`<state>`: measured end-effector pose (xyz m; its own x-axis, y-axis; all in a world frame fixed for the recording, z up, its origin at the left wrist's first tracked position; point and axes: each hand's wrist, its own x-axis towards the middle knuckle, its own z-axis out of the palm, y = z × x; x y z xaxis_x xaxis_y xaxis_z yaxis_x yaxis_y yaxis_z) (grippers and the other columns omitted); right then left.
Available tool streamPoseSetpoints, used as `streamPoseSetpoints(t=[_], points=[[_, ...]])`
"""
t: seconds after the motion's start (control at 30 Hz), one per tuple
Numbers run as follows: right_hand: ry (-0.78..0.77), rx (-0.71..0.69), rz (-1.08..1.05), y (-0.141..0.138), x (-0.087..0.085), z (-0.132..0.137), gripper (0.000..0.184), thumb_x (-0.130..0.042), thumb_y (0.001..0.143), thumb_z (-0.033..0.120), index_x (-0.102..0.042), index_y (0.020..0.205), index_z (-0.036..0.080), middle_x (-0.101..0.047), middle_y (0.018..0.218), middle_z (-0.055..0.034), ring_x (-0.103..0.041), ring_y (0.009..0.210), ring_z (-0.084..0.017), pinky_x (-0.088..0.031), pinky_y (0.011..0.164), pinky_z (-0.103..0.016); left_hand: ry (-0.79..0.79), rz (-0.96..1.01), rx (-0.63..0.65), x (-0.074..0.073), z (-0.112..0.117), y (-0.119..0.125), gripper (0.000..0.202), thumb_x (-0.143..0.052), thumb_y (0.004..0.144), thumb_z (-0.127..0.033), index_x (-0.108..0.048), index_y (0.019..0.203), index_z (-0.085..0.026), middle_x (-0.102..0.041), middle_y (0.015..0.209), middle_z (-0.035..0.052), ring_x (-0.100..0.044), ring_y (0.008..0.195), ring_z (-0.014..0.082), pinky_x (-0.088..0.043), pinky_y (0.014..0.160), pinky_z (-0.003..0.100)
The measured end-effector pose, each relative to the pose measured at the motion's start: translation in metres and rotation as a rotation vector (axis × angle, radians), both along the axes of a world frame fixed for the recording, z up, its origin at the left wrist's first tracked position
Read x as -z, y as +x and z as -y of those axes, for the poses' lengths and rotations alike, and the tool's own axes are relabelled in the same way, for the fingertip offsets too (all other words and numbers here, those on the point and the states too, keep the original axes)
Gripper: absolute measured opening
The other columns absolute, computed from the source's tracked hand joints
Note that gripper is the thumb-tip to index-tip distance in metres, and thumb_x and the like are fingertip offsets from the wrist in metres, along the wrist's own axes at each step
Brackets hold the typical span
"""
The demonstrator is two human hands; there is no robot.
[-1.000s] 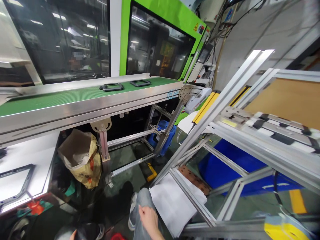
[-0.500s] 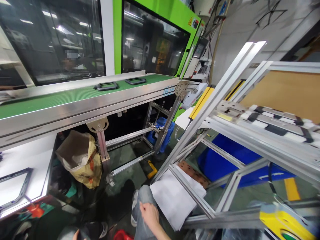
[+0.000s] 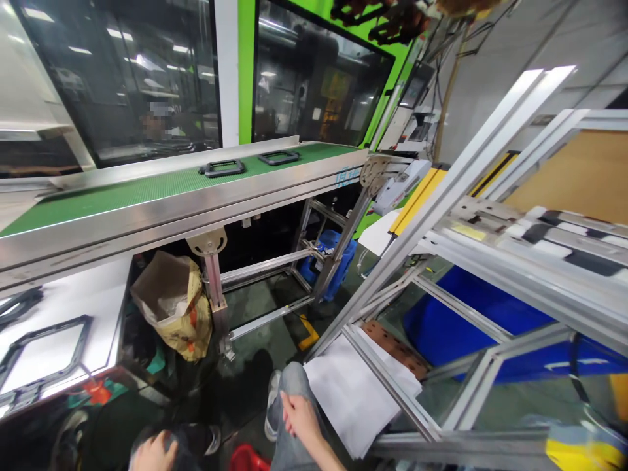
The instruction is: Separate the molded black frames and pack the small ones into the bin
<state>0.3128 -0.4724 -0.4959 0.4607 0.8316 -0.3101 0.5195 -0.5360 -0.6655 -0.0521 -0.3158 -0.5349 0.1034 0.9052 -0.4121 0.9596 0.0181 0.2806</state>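
My right hand (image 3: 299,415) rests on my right knee in grey jeans (image 3: 294,383), fingers loosely bent and holding nothing visible. At the bottom edge lies my left hand (image 3: 154,451) on the left knee, its thumb apart from the fingers, with no object showing in it. A black rectangular frame (image 3: 46,350) lies on the white lit worktop (image 3: 105,288) to the left, partly cut off by the picture edge. Two smaller black frames, the nearer one (image 3: 222,169) and the farther one (image 3: 279,157), sit on the green conveyor belt (image 3: 142,190).
Under the conveyor stands an open yellowish sack (image 3: 179,307). An aluminium-profile rack (image 3: 490,261) rises at the right, with white sheets (image 3: 360,392) low beside my leg. A red container (image 3: 248,458) is between my feet. Behind the conveyor is a green machine (image 3: 246,72).
The view has shifted slightly left, so most things appear farther right. My left hand now shows more fully on the knee. Dark reddish parts have come into view at the top.
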Motion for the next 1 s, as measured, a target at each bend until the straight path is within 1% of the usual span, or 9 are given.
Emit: streamPoseSetpoints(t=[0.07, 0.23, 0.47, 0.57, 0.63, 0.7, 0.77, 0.9, 1.0], points=[[0.093, -0.095, -0.055, 0.006, -0.022, -0.012, 0.059, -0.030, 0.113, 0.051, -0.072, 0.082, 0.023, -0.076, 0.066, -0.0044, -0.074, 0.060, -0.019, -0.054, 0.060, -0.026, 0.064, 0.232, 0.119, -0.033, -0.026, -0.004, 0.047, -0.040, 0.088, -0.047, -0.078, 0.111, -0.030, -0.083, 0.122, 0.0087, -0.075, 0.127, 0.0306, -0.054, 0.114, 0.038], [0.424, -0.231, -0.005, 0.047, -0.110, -0.082, 0.043, -0.045, 0.108, 0.049, -0.074, 0.121, 0.021, -0.078, 0.086, -0.0037, -0.074, 0.081, -0.017, -0.056, 0.078, -0.025, 0.392, 0.416, 0.225, -0.158, -0.075, 0.020, 0.051, -0.043, 0.100, -0.044, -0.075, 0.128, -0.016, -0.080, 0.133, 0.0150, -0.074, 0.127, 0.0300, -0.054, 0.117, 0.044], [0.890, -0.336, 0.311, 0.109, -0.302, -0.188, 0.044, -0.053, 0.109, 0.044, -0.067, 0.146, 0.023, -0.074, 0.135, -0.0105, -0.069, 0.123, -0.024, -0.054, 0.117, -0.045, 0.937, 0.557, 0.505, -0.347, -0.099, 0.067, 0.033, -0.052, 0.109, -0.036, -0.074, 0.131, -0.024, -0.080, 0.129, 0.0089, -0.074, 0.120, 0.0258, -0.059, 0.108, 0.044], [1.032, -0.409, 0.687, 0.130, -0.384, -0.238, 0.049, -0.049, 0.112, 0.044, -0.063, 0.152, 0.020, -0.065, 0.153, -0.0140, -0.058, 0.145, -0.028, -0.044, 0.129, -0.049, 1.207, 0.552, 0.551, -0.426, -0.135, 0.083, 0.034, -0.054, 0.110, -0.039, -0.073, 0.134, -0.025, -0.078, 0.132, 0.0056, -0.070, 0.126, 0.0247, -0.055, 0.117, 0.046], [1.006, -0.362, 0.864, 0.145, -0.423, -0.272, 0.056, -0.045, 0.113, 0.046, -0.057, 0.159, 0.018, -0.052, 0.167, -0.0166, -0.045, 0.159, -0.032, -0.036, 0.134, -0.054, 1.324, 0.522, 0.463, -0.465, -0.171, 0.094, 0.041, -0.048, 0.112, -0.045, -0.070, 0.141, -0.026, -0.075, 0.139, 0.0027, -0.067, 0.132, 0.0266, -0.052, 0.121, 0.051], [0.938, -0.291, 0.954, 0.162, -0.444, -0.302, 0.061, -0.039, 0.114, 0.048, -0.050, 0.165, 0.017, -0.040, 0.176, -0.0182, -0.033, 0.166, -0.037, -0.032, 0.134, -0.062, 1.306, 0.490, 0.384, -0.484, -0.209, 0.105, 0.054, -0.042, 0.112, -0.053, -0.061, 0.155, -0.027, -0.067, 0.154, 0.0042, -0.059, 0.144, 0.0300, -0.045, 0.127, 0.055], [0.904, -0.238, 0.989, 0.176, -0.446, -0.325, 0.061, -0.034, 0.115, 0.048, -0.047, 0.168, 0.019, -0.039, 0.176, -0.0177, -0.028, 0.167, -0.039, -0.031, 0.132, -0.067, 1.269, 0.409, 0.298, -0.485, -0.241, 0.117, 0.063, -0.037, 0.110, -0.056, -0.058, 0.159, -0.023, -0.063, 0.161, 0.0078, -0.053, 0.152, 0.0333, -0.043, 0.128, 0.059], [1.035, -0.149, 1.055, 0.190, -0.420, -0.354, 0.057, -0.032, 0.116, 0.049, -0.052, 0.163, 0.024, -0.055, 0.162, -0.0144, -0.034, 0.163, -0.035, -0.028, 0.133, -0.064, 1.372, 0.266, 0.131, -0.459, -0.272, 0.137, 0.057, -0.034, 0.111, -0.049, -0.078, 0.134, -0.021, -0.077, 0.144, 0.0074, -0.069, 0.138, 0.0327, -0.054, 0.113, 0.058], [1.204, 0.025, 1.083, 0.190, -0.400, -0.378, 0.056, -0.024, 0.117, 0.047, -0.061, 0.151, 0.022, -0.057, 0.152, -0.0149, -0.039, 0.159, -0.034, -0.025, 0.133, -0.067, 1.465, 0.373, -0.024, -0.444, -0.278, 0.144, 0.050, -0.041, 0.110, -0.043, -0.087, 0.113, -0.021, -0.085, 0.125, 0.0056, -0.076, 0.126, 0.0321, -0.052, 0.115, 0.056]])
